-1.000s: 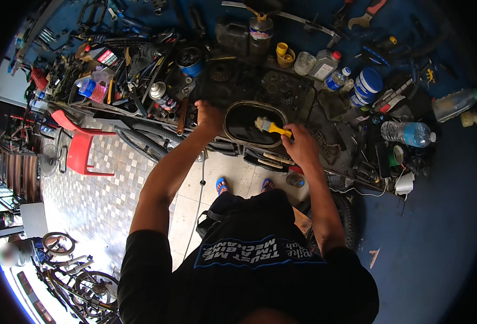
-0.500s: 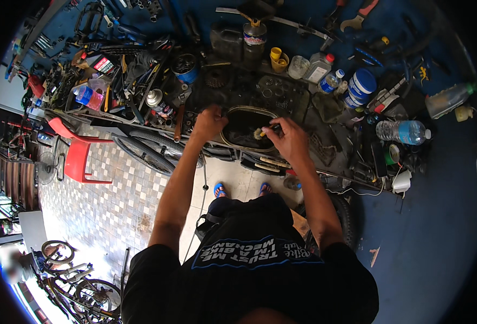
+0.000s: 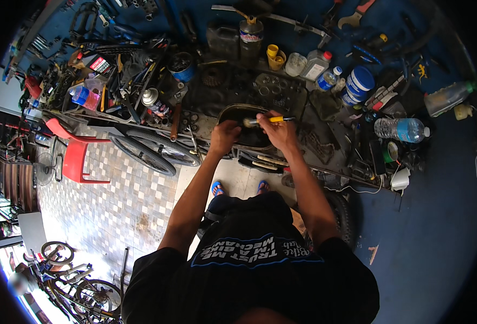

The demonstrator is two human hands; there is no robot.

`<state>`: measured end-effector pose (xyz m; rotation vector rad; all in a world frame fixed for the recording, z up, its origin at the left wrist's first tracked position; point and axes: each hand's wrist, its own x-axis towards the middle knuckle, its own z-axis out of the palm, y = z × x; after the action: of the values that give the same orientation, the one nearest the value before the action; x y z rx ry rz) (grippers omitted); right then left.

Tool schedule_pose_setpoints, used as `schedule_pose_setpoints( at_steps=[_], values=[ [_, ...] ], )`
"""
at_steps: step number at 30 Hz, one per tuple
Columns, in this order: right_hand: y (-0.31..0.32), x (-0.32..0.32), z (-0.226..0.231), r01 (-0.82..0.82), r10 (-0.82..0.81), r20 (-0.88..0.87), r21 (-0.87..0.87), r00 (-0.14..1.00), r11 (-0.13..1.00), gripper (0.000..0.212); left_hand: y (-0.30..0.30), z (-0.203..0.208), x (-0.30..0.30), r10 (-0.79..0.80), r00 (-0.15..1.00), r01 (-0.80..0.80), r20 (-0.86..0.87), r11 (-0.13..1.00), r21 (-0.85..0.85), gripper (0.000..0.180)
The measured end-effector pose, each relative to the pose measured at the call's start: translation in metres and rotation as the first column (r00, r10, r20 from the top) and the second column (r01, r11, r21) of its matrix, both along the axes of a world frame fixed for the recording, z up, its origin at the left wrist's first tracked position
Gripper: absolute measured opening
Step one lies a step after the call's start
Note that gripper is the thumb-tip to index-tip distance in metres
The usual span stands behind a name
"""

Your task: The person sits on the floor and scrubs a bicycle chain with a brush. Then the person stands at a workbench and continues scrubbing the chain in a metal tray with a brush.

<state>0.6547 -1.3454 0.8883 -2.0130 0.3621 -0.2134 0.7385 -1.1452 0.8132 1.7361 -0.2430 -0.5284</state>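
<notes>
My right hand [image 3: 279,134] is closed round a brush [image 3: 280,119] with a yellow handle and pale bristles, the bristles pointing left over a dark oval basin [image 3: 254,147] on the workbench. Close to the bristles, over the basin's left side, my left hand [image 3: 225,137] has its fingers curled together. What they hold, if anything, is too small and dark to make out. The inside of the basin is dark, and my hands cover part of its rim.
Left on the bench stand a spray can [image 3: 151,98], a blue tub [image 3: 181,67] and piled tools. Right are a grey bottle [image 3: 316,66], a blue-and-white tub [image 3: 359,85] and a water bottle [image 3: 400,130]. Bicycle tyres [image 3: 141,154] lean below; a red chair [image 3: 76,161] stands left.
My left hand has moved right and down from the basin's left rim, toward the brush. My right hand has shifted slightly left and turned, so the yellow handle now shows pointing right.
</notes>
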Motion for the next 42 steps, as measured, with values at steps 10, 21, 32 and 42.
schedule_pose_setpoints(
  at_steps=[10,21,32,42],
  values=[
    [0.005,0.002,-0.001,0.000,-0.004,0.120,0.039,0.993,0.999,0.043,-0.004,0.016,-0.002,-0.052,0.988,0.038,0.148,0.995,0.093,0.025],
    [-0.018,-0.026,-0.025,-0.063,0.085,0.065,-0.286,0.994,0.956,0.025,0.002,0.008,0.002,-0.031,0.946,-0.073,-0.323,0.949,-0.306,0.029],
    [-0.013,-0.026,0.022,-0.161,0.451,0.384,-0.590,0.805,0.791,0.026,-0.011,0.023,0.011,-0.196,0.838,-0.041,-0.510,0.908,-0.417,0.048],
    [-0.017,0.003,-0.020,-0.005,-0.011,-0.086,-0.184,0.996,0.983,0.026,-0.025,0.015,0.023,-0.281,0.958,0.286,0.049,0.942,-0.177,0.050]
  ],
)
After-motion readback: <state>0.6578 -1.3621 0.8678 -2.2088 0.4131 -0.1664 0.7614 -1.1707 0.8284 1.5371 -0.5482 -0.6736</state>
